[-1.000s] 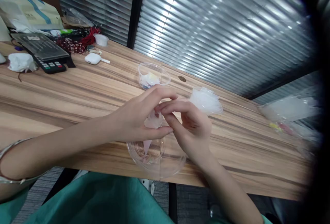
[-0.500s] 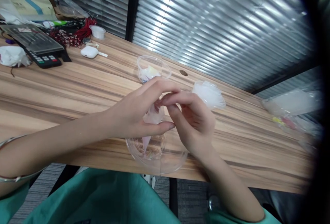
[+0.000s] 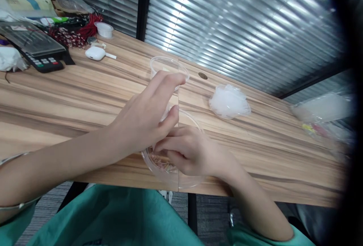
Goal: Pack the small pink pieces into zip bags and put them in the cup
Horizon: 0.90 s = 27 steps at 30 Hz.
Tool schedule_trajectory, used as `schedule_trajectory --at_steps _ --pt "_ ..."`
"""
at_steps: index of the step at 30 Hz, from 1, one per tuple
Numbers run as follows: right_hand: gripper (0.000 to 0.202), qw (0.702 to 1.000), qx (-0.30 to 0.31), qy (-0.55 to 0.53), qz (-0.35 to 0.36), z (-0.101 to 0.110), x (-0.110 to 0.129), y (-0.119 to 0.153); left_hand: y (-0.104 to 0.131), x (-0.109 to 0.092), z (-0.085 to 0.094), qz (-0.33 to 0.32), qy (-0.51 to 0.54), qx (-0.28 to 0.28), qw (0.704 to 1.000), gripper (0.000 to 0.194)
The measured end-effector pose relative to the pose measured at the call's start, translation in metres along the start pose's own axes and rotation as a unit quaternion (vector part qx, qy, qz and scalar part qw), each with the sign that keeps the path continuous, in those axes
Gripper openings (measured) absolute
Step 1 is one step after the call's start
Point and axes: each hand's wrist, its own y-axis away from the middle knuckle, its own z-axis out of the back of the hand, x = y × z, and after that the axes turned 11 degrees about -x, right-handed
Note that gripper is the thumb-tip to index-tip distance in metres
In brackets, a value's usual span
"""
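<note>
My left hand (image 3: 144, 115) is curled, thumb and fingers bent around a small translucent plastic bag (image 3: 165, 112). Only a pale sliver of that bag shows; the rest is behind the fingers. Just below and to the right, my right hand (image 3: 188, 150) is closed in a pinch, and what its fingertips hold is hidden. Both hands are above a round clear plastic container (image 3: 188, 183) near the table's front edge. Thin pinkish and gold pieces (image 3: 163, 164) lie inside its left part.
Behind my left hand stands a second clear container (image 3: 169, 58). A stack of translucent bags (image 3: 229, 102) lies to the right, with more plastic packages (image 3: 323, 108) farther off. At left are a white earbud case (image 3: 95, 53), a small tub (image 3: 104, 30), red wires (image 3: 89, 28) and a keypad device (image 3: 47, 64).
My right hand has moved down and left to the container, away from the left fingertips. The left hand has risen slightly, and the bag's pink lower tip no longer shows.
</note>
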Motion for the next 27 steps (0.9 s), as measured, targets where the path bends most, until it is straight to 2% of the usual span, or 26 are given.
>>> schedule_trajectory --at_steps 7,11,17,27 --pt "0.033 0.990 0.124 0.041 -0.048 0.0020 0.0002 0.0011 -0.0007 -0.0044 0.0009 -0.026 -0.027 0.025 0.999 0.041" --pt "0.028 0.983 0.170 0.054 -0.039 0.0051 0.0034 -0.0003 -0.0004 -0.0061 0.0005 -0.022 -0.031 0.031 0.999 0.038" --pt "0.015 0.980 0.191 0.034 -0.041 0.0030 0.0006 -0.0019 0.0002 -0.0052 -0.0003 -0.034 -0.012 0.032 0.999 0.036" --pt "0.025 0.984 0.176 0.038 -0.014 -0.0009 -0.0050 -0.0005 -0.0002 -0.0025 -0.0022 -0.045 0.006 0.024 0.999 0.035"
